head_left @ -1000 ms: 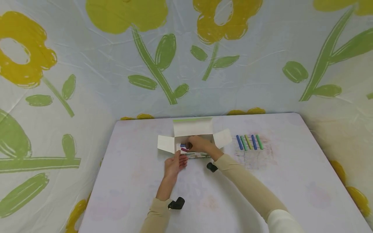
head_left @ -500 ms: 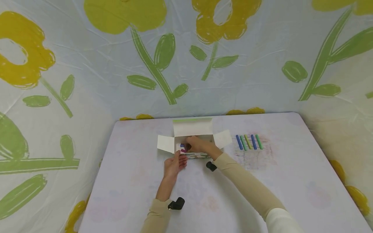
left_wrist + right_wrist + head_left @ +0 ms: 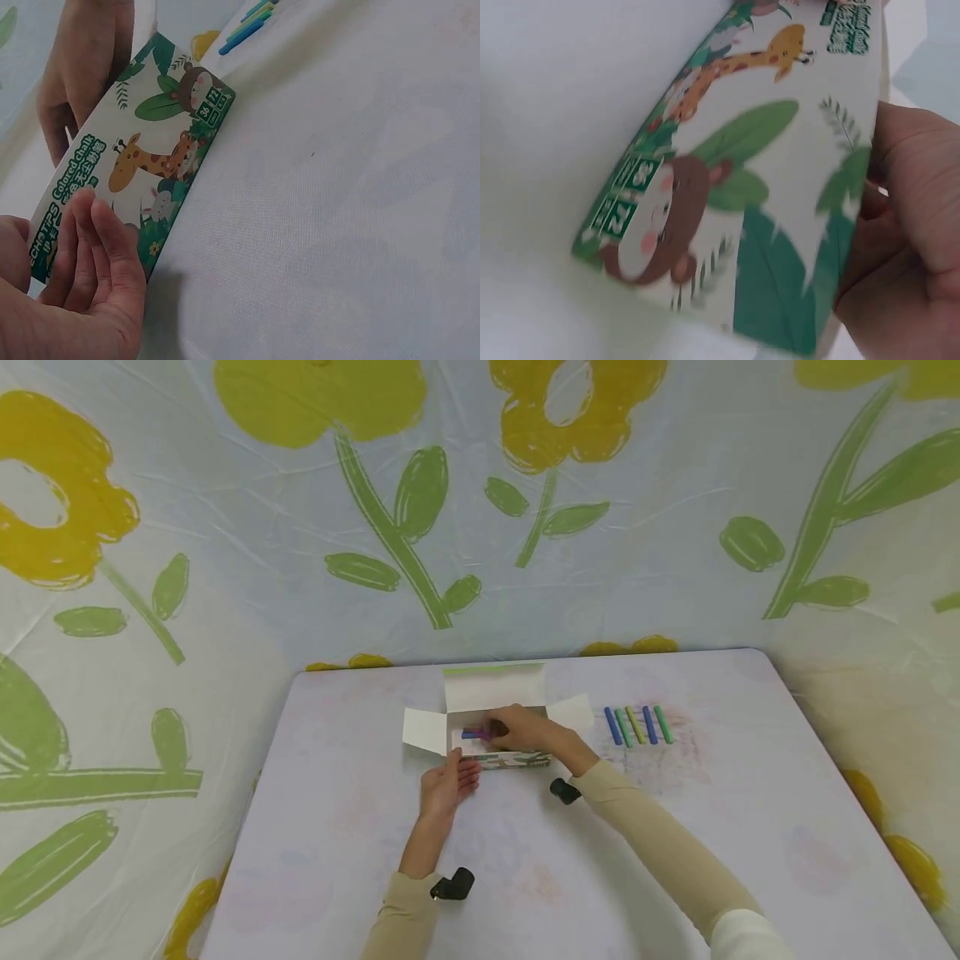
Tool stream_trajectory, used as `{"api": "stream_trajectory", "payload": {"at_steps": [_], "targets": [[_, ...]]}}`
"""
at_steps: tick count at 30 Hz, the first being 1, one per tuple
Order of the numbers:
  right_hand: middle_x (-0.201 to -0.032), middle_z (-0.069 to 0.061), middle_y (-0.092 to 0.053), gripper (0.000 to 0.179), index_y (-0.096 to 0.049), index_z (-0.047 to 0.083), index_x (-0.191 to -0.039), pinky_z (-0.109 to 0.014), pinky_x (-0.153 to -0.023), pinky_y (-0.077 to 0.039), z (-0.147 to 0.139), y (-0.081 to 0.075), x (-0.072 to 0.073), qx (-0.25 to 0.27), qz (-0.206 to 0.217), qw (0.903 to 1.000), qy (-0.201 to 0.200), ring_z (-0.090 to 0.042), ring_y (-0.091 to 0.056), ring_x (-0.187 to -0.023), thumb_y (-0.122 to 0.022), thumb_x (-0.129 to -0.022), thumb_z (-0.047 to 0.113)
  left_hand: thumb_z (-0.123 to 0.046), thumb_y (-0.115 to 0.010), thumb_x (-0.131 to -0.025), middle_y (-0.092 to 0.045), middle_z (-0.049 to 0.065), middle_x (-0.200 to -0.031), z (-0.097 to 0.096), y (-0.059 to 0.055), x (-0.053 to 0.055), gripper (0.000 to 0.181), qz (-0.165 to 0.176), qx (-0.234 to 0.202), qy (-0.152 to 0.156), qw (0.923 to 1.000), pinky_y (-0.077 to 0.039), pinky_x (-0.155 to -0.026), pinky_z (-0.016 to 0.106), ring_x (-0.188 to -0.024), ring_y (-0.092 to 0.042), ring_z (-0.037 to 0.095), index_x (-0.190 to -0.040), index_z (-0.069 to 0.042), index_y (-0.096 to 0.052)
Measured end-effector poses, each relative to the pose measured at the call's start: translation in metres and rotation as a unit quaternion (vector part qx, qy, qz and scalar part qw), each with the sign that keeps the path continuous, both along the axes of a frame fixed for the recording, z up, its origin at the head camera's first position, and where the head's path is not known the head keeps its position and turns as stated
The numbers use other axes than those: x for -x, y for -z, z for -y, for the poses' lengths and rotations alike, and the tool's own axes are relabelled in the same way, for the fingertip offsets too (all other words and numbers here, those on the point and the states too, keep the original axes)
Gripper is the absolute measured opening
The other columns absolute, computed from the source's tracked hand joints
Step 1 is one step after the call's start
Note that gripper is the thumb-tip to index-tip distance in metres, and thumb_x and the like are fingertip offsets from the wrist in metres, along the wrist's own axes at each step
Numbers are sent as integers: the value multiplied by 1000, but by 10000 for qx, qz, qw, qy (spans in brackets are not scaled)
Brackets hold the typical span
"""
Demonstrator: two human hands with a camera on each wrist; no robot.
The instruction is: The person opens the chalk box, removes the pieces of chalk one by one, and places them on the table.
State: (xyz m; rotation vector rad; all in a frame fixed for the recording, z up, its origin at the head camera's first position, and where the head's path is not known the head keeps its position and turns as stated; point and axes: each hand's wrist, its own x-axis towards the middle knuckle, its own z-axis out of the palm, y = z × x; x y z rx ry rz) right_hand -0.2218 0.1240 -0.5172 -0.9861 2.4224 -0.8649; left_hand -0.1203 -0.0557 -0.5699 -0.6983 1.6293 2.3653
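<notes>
An open colored chalk box [image 3: 517, 761] printed with animals stands near the back of the table, its flaps spread. My left hand [image 3: 442, 789] holds the box's near wall at the left corner; in the left wrist view its fingers [image 3: 105, 251] lie against the printed front. Inside the box, my right hand [image 3: 517, 728] pinches a purple chalk stick [image 3: 484, 734], blurred and partly covered by the fingers. A blue chalk stick [image 3: 468, 735] lies beside it in the box. In the right wrist view the box front hides the fingertips of the right hand [image 3: 907, 240].
To the right of the box, several blue, green and yellow chalk sticks [image 3: 633, 726] lie in a row on the white table [image 3: 337, 843]. Chalk smudges mark the cloth around them. A flowered backdrop [image 3: 645, 568] rises behind the table.
My right hand has shifted slightly right inside the box, and the purple chalk has been lifted with its fingers. The left hand stays at the box's near left corner.
</notes>
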Motion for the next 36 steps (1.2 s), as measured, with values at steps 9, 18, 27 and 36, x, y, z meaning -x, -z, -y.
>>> {"api": "stream_trajectory", "payload": {"at_steps": [9, 18, 27, 36], "targets": [[-104, -11, -70, 25, -66, -4, -121, -34, -82, -58, -29, -18, 0, 563, 212, 9980, 176, -20, -67, -93, -69, -98, 4, -29, -59, -106, -74, 9, -82, 1, 4, 2, 46, 7, 14, -6, 10000, -59, -67, 21, -69, -68, 9, -106, 16, -69], [-99, -10, -70, 22, -65, -4, -118, -47, -91, -57, -62, -33, -1, 1096, 262, 9924, 493, -24, -69, -92, -70, -97, 4, -29, -59, -106, -74, 9, -82, 1, 2, 1, 46, -44, 33, 69, 10000, -59, -68, 21, -69, -68, 9, -107, 16, -69], [-105, -14, -69, 27, -64, -5, -121, -37, -84, -60, -92, -49, -4, 1411, 555, 9837, 970, -28, -71, -93, -70, -99, 10, -30, -57, -106, -75, 11, -87, 3, 0, -1, 48, -76, -16, 162, 9998, -60, -71, 24, -73, -69, 11, -110, 17, -68], [-113, -24, -66, 35, -59, -10, -126, -40, -85, -62, -127, -60, -7, 1844, 1128, 9651, 1478, -32, -70, -98, -69, -100, 11, -30, -58, -106, -74, 10, -86, 3, 2, 0, 48, -107, 63, 175, 9998, -59, -71, 23, -73, -69, 11, -109, 17, -68]]}}
